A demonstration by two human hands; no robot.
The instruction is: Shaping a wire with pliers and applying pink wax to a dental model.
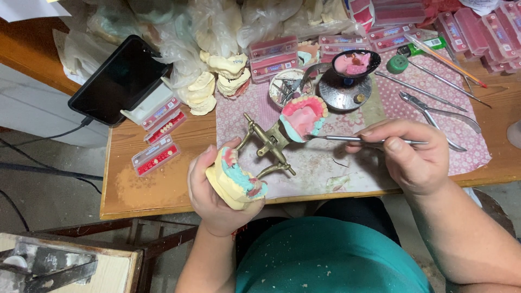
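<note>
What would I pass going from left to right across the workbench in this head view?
Black tablet → trays of false teeth → left hand holding a plaster jaw model → brass articulator → pink wax denture → right hand holding a thin metal tool → pliers.
</note>
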